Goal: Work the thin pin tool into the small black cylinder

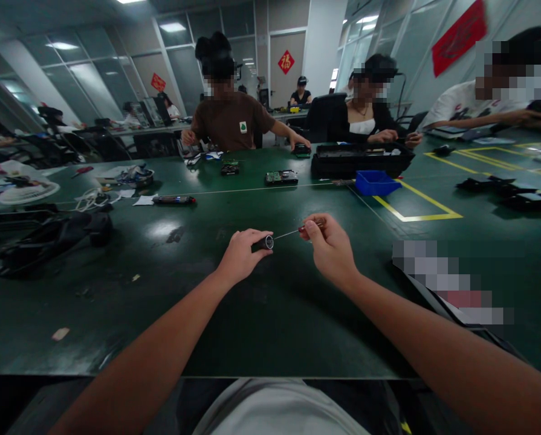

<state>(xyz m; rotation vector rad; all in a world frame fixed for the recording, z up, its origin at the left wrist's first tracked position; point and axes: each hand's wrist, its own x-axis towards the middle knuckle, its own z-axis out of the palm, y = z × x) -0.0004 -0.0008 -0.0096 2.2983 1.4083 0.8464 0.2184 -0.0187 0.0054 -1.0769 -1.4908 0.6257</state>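
Head view: the left hand (242, 258), half curled, clasps a dark cylinder (263, 243); toward its three o'clock, the right hand (331, 248) closes on a screwdriver (302, 229), tip near the cylinder's end. Progress inside that end cannot be told.

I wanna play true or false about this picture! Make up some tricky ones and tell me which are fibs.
1. The left hand holds a black tube. True.
2. The right hand holds a screwdriver. True.
3. The screwdriver points away from the tube. False: it points toward the tube.
4. A blue tray sits on the table. True.
5. The table is pink. False: it is green.
6. The tray is nearer the left hand than the right hand. False: it is nearer the right hand.
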